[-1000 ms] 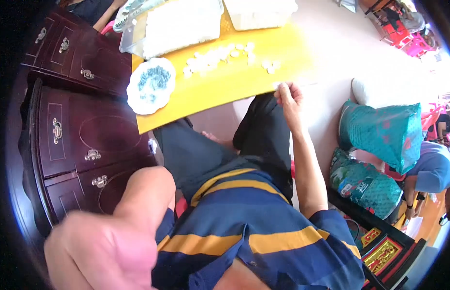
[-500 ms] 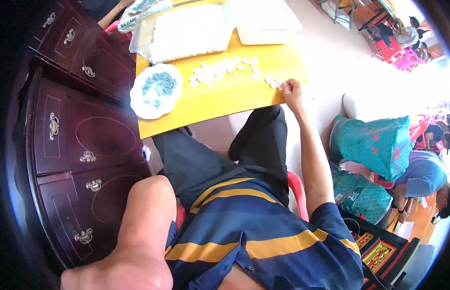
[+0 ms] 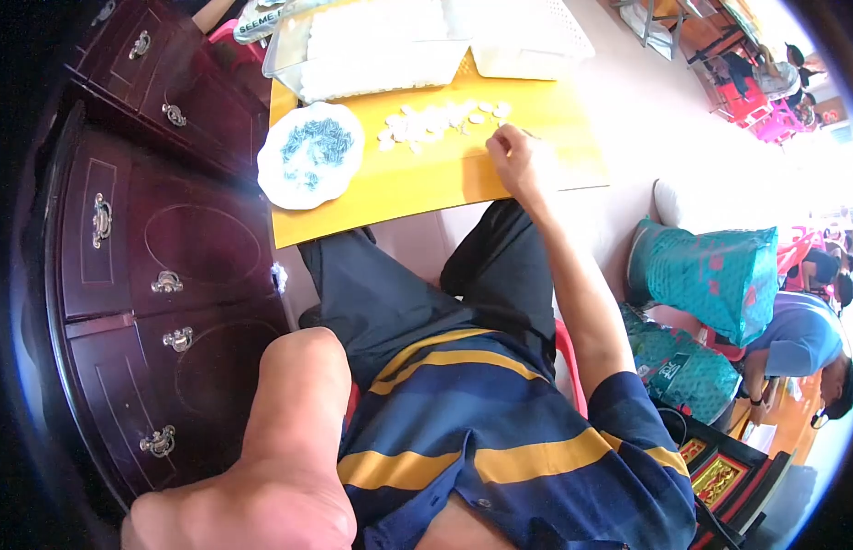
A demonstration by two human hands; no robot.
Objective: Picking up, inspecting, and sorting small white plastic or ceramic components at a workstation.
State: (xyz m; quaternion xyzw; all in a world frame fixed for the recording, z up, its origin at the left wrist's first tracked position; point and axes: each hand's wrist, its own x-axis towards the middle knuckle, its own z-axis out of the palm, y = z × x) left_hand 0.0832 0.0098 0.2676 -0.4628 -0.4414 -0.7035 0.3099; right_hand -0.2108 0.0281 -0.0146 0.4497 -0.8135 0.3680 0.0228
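My right hand [image 3: 520, 158] is over the right part of a yellow table [image 3: 426, 188], its fingers curled in. What they hold, if anything, is hidden. Just left of its fingertips lies a loose group of small white round pieces [image 3: 433, 122]. A white scalloped plate [image 3: 271, 170] holds many small grey-blue slivers [image 3: 318, 142] at the table's left. Close to the camera at the lower left, my left hand [image 3: 243, 509] is raised with its wrist bent. Its fingers are out of sight.
Behind the pieces stand a clear plastic bin [image 3: 284, 60] filled with white items and a white basket [image 3: 527, 64]. Dark wooden drawers [image 3: 184, 238] flank the left side. Teal bags [image 3: 706, 275] stand at the right, near another person [image 3: 793, 330] bending over.
My right hand has moved left from the table's right edge toward the middle. The few pieces that lay near it no longer show. The view has shifted slightly.
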